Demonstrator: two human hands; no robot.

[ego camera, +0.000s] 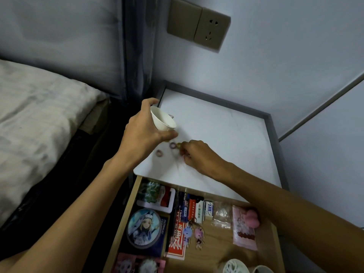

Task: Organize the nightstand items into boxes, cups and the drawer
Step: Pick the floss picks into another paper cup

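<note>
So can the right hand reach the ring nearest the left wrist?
Probably yes. That ring lies bare on the nightstand, a short way from the right hand; only another ring lies between. The left hand, holding the cup, is beside it.

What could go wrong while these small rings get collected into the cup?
The cup, held tilted in the left hand, could spill anything already inside. The loose rings lie near the left edge of the nightstand top; the right hand, working among them, could flick one off toward the bed or the open drawer.
</note>
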